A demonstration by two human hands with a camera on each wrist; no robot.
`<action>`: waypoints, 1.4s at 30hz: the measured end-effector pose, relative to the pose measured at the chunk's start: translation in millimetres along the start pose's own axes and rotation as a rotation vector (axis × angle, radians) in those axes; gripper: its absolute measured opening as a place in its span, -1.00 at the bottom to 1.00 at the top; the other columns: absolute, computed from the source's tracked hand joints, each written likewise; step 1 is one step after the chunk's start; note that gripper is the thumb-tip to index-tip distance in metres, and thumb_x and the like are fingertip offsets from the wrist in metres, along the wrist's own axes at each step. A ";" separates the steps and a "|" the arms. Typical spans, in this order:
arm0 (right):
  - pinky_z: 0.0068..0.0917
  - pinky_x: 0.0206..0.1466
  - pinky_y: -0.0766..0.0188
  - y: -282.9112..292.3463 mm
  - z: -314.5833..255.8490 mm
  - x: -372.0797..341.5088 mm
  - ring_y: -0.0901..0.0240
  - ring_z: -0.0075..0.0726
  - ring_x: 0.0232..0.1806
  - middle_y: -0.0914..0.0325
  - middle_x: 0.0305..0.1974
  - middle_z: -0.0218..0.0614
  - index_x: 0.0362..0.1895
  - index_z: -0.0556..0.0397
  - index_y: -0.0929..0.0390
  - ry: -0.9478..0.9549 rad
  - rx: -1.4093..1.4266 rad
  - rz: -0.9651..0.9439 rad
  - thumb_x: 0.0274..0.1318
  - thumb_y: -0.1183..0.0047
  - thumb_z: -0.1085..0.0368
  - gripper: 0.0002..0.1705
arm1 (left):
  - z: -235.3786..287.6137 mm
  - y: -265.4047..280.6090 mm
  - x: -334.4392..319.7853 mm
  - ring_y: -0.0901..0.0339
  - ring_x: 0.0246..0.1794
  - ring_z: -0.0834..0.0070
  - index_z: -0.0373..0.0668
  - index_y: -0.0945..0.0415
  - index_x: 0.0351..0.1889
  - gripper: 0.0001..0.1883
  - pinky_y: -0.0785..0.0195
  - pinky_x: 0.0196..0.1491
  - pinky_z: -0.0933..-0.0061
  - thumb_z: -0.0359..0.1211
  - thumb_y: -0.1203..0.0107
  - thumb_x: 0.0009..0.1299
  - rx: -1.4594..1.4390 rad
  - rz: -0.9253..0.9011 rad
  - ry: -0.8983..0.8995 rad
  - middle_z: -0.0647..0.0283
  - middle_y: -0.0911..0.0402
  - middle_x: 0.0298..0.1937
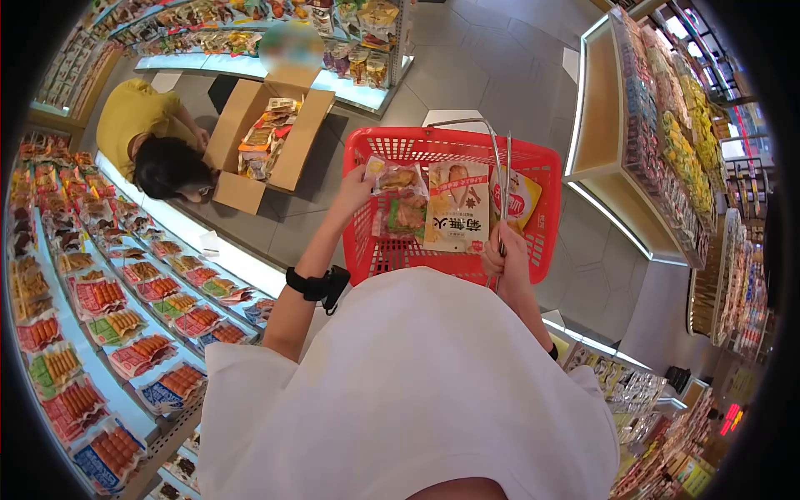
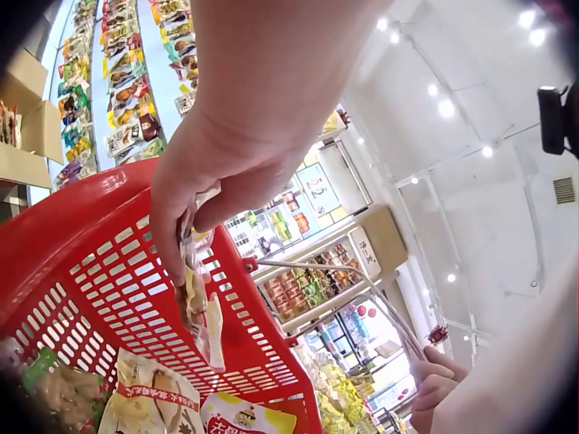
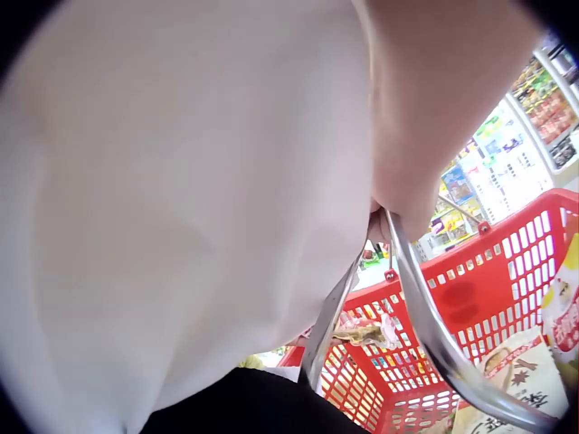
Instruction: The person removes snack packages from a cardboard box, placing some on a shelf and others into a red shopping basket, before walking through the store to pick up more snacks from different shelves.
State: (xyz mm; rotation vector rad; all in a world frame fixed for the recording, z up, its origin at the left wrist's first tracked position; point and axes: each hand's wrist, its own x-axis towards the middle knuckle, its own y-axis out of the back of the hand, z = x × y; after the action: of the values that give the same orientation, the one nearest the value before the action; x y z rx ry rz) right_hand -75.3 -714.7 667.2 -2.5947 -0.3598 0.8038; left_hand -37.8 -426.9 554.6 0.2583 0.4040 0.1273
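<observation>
While a person in a yellow top crouches at my far left, near a shelf of sausage packs and beside a cardboard box, I work over a red basket. My left hand is nearly closed, thumb and fingers pinching one end of a clear pack, which hangs at the basket's left end, just beside its wall. With so slight a hold, I judge the clear pack could slip if its wrapper is slick; released too far left, it might catch on the rim or drop to the floor. Near it in the basket lies a green pack, then a beige bag in the middle, then a yellow bag towards the right end. My right hand is curled round the metal handles. If they spread or I pull unevenly, the basket could tip and its load slide to one side. Further right, apart from the basket, is a display stand.

Counting from the left: one person, one cardboard box, more sausage packs than I can number; one clear pack in my left hand; one basket, holding one green pack (a reddish patch beside it may be another, I cannot tell), one beige bag and one yellow bag; two handles, gathered in my right hand.
</observation>
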 end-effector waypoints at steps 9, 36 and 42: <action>-0.67 -0.75 0.28 50.2 25.9 -33.6 0.24 -0.73 -0.81 0.10 -0.78 -0.63 -0.61 -0.04 -0.13 0.122 0.201 0.230 0.25 0.24 0.11 -0.62 | 34.2 -65.0 22.4 -0.42 -0.21 0.55 -0.28 -0.38 -0.06 -0.71 -0.26 -0.15 0.54 -0.42 0.11 0.26 0.019 -0.362 0.059 0.26 -0.50 -0.21; -0.78 -0.69 0.09 195.1 28.0 -86.1 -0.02 -0.74 -0.70 -0.16 -0.58 -0.56 -0.30 -0.06 -0.17 0.327 0.561 1.203 0.05 -0.06 0.14 -0.67 | 173.9 -432.3 32.7 -0.53 -0.41 0.40 -0.31 -0.43 -0.15 -0.70 -0.34 -0.34 0.39 -0.27 0.05 0.31 0.443 -1.517 -0.589 0.10 -0.54 -0.47; -0.76 -0.67 -0.08 224.4 24.7 -31.7 -0.16 -0.67 -0.63 -0.26 -0.48 -0.49 -0.20 -0.04 -0.19 0.432 0.477 1.303 -0.07 -0.17 0.28 -0.59 | 199.1 -457.1 41.3 -0.49 -0.46 0.14 -0.32 -0.40 -0.21 -0.73 -0.35 -0.34 0.26 -0.28 0.06 0.31 0.490 -1.646 -0.752 -0.04 -0.51 -0.45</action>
State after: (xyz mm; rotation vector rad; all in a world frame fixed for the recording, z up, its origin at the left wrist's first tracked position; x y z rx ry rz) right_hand -87.2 -917.7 564.2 -2.1842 1.5564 0.4974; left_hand 112.7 -902.5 591.1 0.3600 -0.2072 -1.6590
